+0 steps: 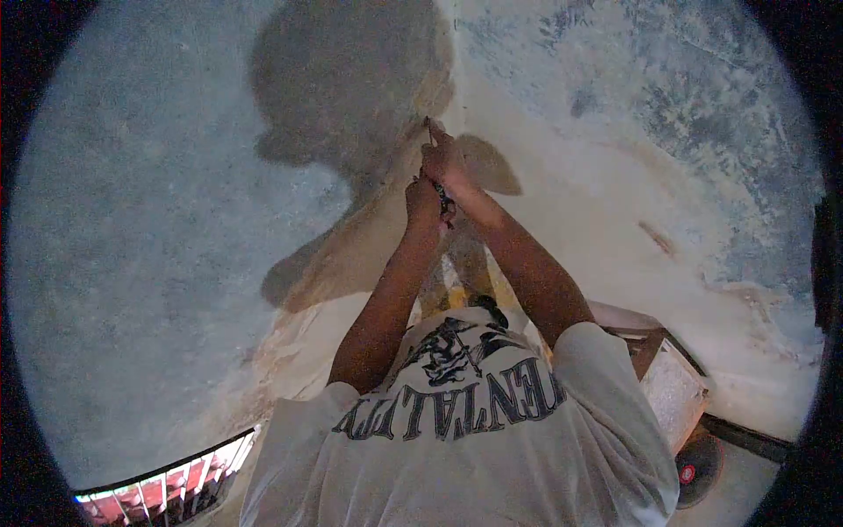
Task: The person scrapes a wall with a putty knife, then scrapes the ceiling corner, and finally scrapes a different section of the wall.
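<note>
My right hand (445, 164) is raised to the corner where two walls meet, its fingers closed. From its fingers a thin dark rod (430, 132) points up at a small dark spot on the wall; its kind is too small to tell. Just below, my left hand (423, 200) is closed and touches or nearly touches the right one. A dark, speckled object (445, 204) shows beside the left hand, beneath the right wrist. I cannot make out what it is or whether the left fingers grip it.
Worn, stained walls (158, 220) (615, 193) surround the corner, with my shadow on the left one. Below right are a box-shaped piece (674, 391) and a round dark speaker-like object (700, 470). A barred opening (167, 492) is at lower left.
</note>
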The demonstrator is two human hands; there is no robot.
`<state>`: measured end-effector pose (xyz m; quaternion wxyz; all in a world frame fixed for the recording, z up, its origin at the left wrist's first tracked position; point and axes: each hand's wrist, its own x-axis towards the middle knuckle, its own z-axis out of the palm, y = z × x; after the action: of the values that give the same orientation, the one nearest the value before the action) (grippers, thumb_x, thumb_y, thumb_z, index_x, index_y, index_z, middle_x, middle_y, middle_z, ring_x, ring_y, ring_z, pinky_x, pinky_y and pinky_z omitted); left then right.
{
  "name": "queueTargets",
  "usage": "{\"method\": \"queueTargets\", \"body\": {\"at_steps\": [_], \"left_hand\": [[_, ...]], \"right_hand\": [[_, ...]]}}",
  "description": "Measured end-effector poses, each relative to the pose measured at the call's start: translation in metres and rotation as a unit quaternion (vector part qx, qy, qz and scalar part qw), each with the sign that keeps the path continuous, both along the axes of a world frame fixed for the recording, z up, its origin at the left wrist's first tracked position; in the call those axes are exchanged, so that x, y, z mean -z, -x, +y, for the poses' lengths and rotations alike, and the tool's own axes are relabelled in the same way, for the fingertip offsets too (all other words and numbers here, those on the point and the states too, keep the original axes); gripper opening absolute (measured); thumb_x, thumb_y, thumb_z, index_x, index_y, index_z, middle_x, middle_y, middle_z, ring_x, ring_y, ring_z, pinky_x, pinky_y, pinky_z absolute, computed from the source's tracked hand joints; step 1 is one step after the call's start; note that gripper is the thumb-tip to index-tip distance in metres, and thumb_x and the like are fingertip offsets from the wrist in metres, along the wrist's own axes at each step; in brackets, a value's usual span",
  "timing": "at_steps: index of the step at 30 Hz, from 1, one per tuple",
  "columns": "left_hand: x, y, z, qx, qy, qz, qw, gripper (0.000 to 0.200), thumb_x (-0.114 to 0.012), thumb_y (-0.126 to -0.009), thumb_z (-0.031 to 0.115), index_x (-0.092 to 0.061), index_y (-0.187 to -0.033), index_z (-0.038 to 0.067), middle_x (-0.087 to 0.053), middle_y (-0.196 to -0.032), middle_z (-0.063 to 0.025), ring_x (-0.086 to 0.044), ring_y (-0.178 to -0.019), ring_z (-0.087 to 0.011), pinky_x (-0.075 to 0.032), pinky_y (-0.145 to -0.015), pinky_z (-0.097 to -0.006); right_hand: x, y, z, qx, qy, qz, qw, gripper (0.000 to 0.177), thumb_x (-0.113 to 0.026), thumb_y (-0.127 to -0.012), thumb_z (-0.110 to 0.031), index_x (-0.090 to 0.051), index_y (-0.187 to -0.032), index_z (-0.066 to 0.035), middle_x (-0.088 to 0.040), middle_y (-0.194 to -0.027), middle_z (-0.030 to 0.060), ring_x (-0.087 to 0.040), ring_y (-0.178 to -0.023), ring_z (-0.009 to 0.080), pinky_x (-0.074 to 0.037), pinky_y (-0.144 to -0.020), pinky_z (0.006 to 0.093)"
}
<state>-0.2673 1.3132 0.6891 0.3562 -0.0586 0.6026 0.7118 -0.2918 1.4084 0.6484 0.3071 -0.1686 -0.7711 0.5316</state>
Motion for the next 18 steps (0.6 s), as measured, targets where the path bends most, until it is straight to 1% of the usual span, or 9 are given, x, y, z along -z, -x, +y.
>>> {"method": "queueTargets", "body": {"at_steps": [3,6,9,11,13,14,15,17,18], "left_hand": [[0.011,0.012,0.003,-0.015,-0.028,-0.030,0.999,0.037,-0.043,-0.096,0.043,-0.050,-0.081,0.009,-0.050,-0.058,-0.0055,-0.045,-0.040,-0.0162,-0.033,-0.035,-0.0305],[0.011,0.004,0.004,-0.024,-0.049,-0.041,0.998,0.037,-0.044,-0.095,0.042,-0.050,-0.081,0.009,-0.050,-0.058,-0.0050,-0.045,-0.040,-0.0158,-0.032,-0.035,-0.0301],[0.011,0.002,0.009,-0.027,-0.068,-0.047,0.996,0.036,-0.044,-0.095,0.042,-0.050,-0.082,0.009,-0.050,-0.058,-0.0046,-0.045,-0.040,-0.0154,-0.032,-0.035,-0.0298],[0.019,0.005,0.014,-0.034,-0.077,-0.049,0.995,0.035,-0.045,-0.095,0.042,-0.050,-0.082,0.009,-0.050,-0.058,-0.0043,-0.045,-0.041,-0.0152,-0.032,-0.035,-0.0296],[0.017,0.004,0.011,-0.031,-0.088,-0.060,0.994,0.035,-0.045,-0.095,0.041,-0.050,-0.082,0.010,-0.049,-0.058,-0.0040,-0.045,-0.041,-0.0149,-0.032,-0.035,-0.0294],[0.013,0.002,0.008,-0.027,-0.090,-0.062,0.994,0.034,-0.045,-0.095,0.041,-0.050,-0.082,0.010,-0.049,-0.058,-0.0039,-0.045,-0.041,-0.0148,-0.032,-0.035,-0.0293],[0.007,0.000,0.005,-0.023,-0.096,-0.063,0.993,0.034,-0.045,-0.095,0.041,-0.050,-0.082,0.010,-0.049,-0.059,-0.0037,-0.045,-0.041,-0.0146,-0.032,-0.035,-0.0292],[0.010,0.003,0.009,-0.024,-0.106,-0.073,0.991,0.034,-0.046,-0.094,0.041,-0.051,-0.082,0.010,-0.049,-0.059,-0.0034,-0.045,-0.041,-0.0143,-0.032,-0.035,-0.0290],[0.016,0.006,0.013,-0.027,-0.109,-0.075,0.991,0.033,-0.046,-0.094,0.041,-0.051,-0.082,0.010,-0.049,-0.059,-0.0033,-0.045,-0.041,-0.0142,-0.031,-0.035,-0.0289]], "right_hand": [[0.019,0.016,0.012,0.063,-0.111,-0.028,0.991,0.055,-0.051,-0.083,-0.005,-0.041,-0.137,-0.002,-0.051,-0.127,0.0294,-0.050,-0.121,0.0324,-0.039,-0.099,0.0371],[-0.015,-0.002,-0.002,-0.009,-0.010,-0.005,1.000,0.055,-0.051,-0.082,-0.005,-0.041,-0.137,-0.001,-0.052,-0.122,0.0319,-0.054,-0.116,0.0353,-0.044,-0.094,0.0407],[-0.027,-0.004,0.001,0.033,-0.061,-0.056,0.996,0.055,-0.050,-0.083,-0.007,-0.042,-0.136,-0.001,-0.057,-0.112,0.0329,-0.059,-0.104,0.0384,-0.047,-0.085,0.0437],[-0.039,-0.005,0.003,-0.007,0.017,-0.131,0.991,0.053,-0.051,-0.083,-0.008,-0.042,-0.135,-0.001,-0.058,-0.105,0.0328,-0.061,-0.097,0.0403,-0.048,-0.081,0.0443],[-0.023,-0.005,0.006,-0.018,0.005,-0.130,0.991,0.053,-0.051,-0.084,-0.009,-0.042,-0.135,-0.001,-0.059,-0.100,0.0327,-0.062,-0.093,0.0411,-0.049,-0.079,0.0443],[0.000,-0.001,0.010,-0.007,-0.049,-0.086,0.995,0.053,-0.051,-0.084,-0.009,-0.042,-0.135,-0.001,-0.060,-0.099,0.0325,-0.062,-0.091,0.0410,-0.050,-0.078,0.0440],[-0.004,0.000,0.010,0.005,-0.105,-0.040,0.994,0.053,-0.051,-0.084,-0.009,-0.042,-0.135,-0.001,-0.060,-0.098,0.0324,-0.063,-0.090,0.0408,-0.050,-0.078,0.0437],[-0.012,0.005,0.006,0.034,-0.004,-0.056,0.998,0.054,-0.052,-0.083,-0.009,-0.042,-0.135,-0.001,-0.060,-0.099,0.0321,-0.062,-0.091,0.0422,-0.050,-0.080,0.0437],[-0.016,0.004,0.002,0.048,-0.004,-0.055,0.997,0.054,-0.052,-0.083,-0.009,-0.042,-0.136,-0.001,-0.060,-0.100,0.0321,-0.062,-0.092,0.0426,-0.049,-0.081,0.0437]]}}
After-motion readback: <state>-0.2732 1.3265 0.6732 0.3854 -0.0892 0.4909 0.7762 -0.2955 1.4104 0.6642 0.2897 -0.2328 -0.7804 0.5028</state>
